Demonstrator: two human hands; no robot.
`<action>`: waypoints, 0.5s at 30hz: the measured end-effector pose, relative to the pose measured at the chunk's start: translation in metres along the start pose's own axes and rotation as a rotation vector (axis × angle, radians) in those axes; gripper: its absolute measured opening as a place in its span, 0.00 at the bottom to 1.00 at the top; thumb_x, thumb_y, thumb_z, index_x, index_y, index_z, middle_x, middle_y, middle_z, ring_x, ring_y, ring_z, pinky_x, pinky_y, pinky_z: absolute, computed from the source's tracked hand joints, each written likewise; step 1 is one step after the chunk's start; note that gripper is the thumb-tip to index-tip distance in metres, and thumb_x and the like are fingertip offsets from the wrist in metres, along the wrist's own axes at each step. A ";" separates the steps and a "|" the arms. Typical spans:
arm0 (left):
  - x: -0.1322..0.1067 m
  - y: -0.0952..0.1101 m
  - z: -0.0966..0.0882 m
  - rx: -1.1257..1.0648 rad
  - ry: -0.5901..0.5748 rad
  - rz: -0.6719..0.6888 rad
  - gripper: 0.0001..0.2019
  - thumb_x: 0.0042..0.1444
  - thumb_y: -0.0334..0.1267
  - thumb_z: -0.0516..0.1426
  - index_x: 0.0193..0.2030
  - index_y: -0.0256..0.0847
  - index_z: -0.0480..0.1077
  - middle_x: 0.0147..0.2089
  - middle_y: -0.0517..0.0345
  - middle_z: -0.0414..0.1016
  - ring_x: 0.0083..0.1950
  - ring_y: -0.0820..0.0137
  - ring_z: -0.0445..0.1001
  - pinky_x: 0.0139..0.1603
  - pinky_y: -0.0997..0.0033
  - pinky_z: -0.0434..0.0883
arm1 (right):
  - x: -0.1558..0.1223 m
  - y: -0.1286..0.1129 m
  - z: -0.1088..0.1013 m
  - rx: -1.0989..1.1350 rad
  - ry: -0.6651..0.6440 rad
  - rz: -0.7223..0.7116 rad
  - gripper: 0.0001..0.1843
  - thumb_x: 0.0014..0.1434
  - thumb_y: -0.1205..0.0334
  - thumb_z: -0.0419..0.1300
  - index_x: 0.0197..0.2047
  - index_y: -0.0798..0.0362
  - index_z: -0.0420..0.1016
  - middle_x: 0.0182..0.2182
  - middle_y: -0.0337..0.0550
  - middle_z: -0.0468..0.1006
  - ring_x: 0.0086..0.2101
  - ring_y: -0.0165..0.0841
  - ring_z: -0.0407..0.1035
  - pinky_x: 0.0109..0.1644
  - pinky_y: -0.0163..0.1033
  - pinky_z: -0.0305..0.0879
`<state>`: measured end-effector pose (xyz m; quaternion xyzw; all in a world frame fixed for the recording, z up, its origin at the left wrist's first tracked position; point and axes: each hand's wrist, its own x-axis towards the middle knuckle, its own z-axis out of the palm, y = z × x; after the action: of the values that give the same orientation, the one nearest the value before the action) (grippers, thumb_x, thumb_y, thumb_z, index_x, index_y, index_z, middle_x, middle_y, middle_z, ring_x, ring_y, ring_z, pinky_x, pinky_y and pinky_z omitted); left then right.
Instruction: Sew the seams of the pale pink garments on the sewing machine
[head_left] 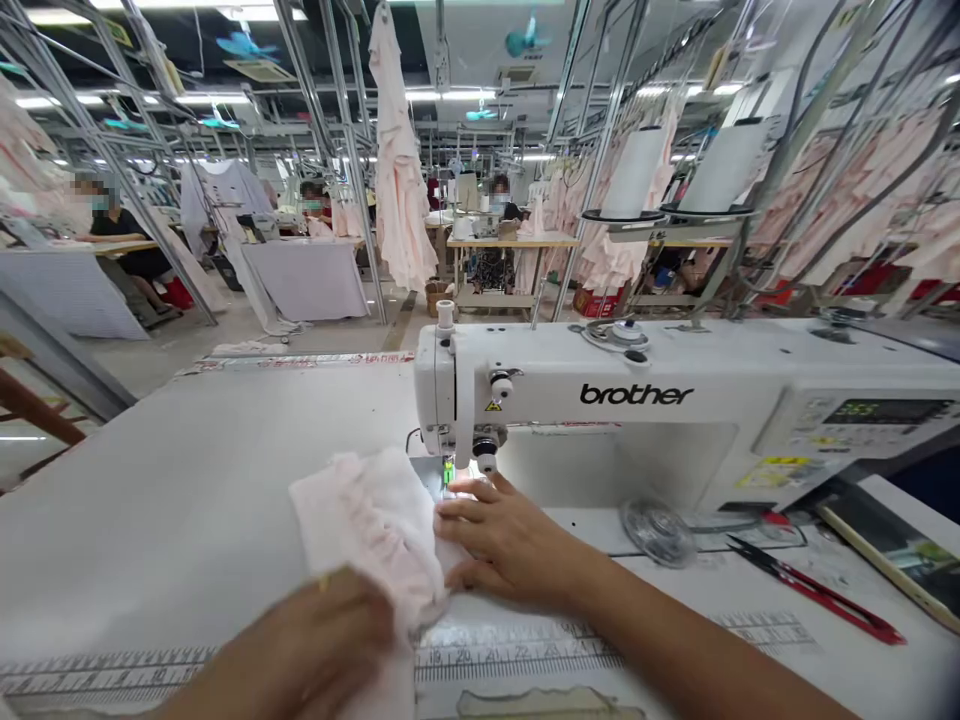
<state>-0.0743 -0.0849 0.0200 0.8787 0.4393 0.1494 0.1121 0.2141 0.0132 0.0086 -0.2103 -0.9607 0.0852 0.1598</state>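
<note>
A white sewing machine (540, 375) stands over the table, its lit needle area above a pale pink ruffled piece of fabric (375, 530). My right hand (502, 535) lies on the fabric's right edge, fingers stretched toward the presser foot (448, 475). Smeared by motion, my left hand (315, 640) is at the fabric's near end. Its fingers are curled and partly hidden, so I cannot tell whether they grip the cloth. Part of the fabric hangs down past this hand toward the table's front edge.
Red-handled thread snips (817, 590), a clear round dish (658, 532) and a phone-like dark slab (900, 545) lie on the right. A printed ruler strip (517, 655) runs along the front. Thread cones (634, 175) stand behind the machine. Hanging garments (401, 160) and seated people fill the background.
</note>
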 end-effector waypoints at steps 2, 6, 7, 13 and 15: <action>0.023 -0.005 0.009 0.071 -0.058 0.047 0.22 0.64 0.43 0.54 0.65 0.53 0.63 0.66 0.57 0.66 0.65 0.58 0.66 0.64 0.57 0.68 | -0.001 0.003 0.000 -0.063 0.051 0.033 0.21 0.68 0.47 0.55 0.55 0.51 0.71 0.54 0.45 0.74 0.59 0.40 0.58 0.66 0.50 0.44; 0.043 -0.006 0.036 0.328 -0.049 -0.134 0.26 0.63 0.46 0.53 0.65 0.37 0.64 0.67 0.40 0.63 0.65 0.49 0.66 0.57 0.50 0.72 | -0.003 0.008 -0.001 -0.100 0.131 0.023 0.16 0.69 0.51 0.54 0.51 0.52 0.73 0.48 0.45 0.77 0.51 0.36 0.65 0.66 0.50 0.43; 0.044 -0.005 0.040 0.371 -0.044 -0.190 0.27 0.63 0.48 0.52 0.64 0.34 0.65 0.66 0.36 0.63 0.64 0.46 0.66 0.55 0.48 0.73 | -0.004 0.008 -0.002 -0.089 0.133 -0.002 0.16 0.69 0.51 0.54 0.51 0.52 0.73 0.48 0.44 0.78 0.50 0.35 0.66 0.66 0.49 0.43; 0.058 -0.005 0.030 0.314 -0.019 0.024 0.25 0.65 0.48 0.52 0.67 0.42 0.61 0.69 0.47 0.60 0.69 0.52 0.59 0.66 0.48 0.62 | -0.004 0.005 -0.004 -0.031 0.040 -0.068 0.21 0.67 0.44 0.56 0.53 0.51 0.71 0.48 0.41 0.78 0.53 0.34 0.63 0.66 0.47 0.44; 0.069 -0.010 0.026 0.225 -0.055 0.109 0.26 0.67 0.46 0.51 0.70 0.45 0.56 0.71 0.51 0.56 0.71 0.57 0.55 0.69 0.52 0.58 | -0.003 0.004 -0.005 -0.027 0.015 -0.048 0.20 0.67 0.44 0.56 0.50 0.51 0.72 0.46 0.40 0.78 0.54 0.35 0.62 0.66 0.47 0.43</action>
<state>-0.0328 -0.0254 0.0042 0.9121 0.4016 0.0807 0.0167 0.2201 0.0162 0.0110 -0.1899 -0.9653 0.0670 0.1661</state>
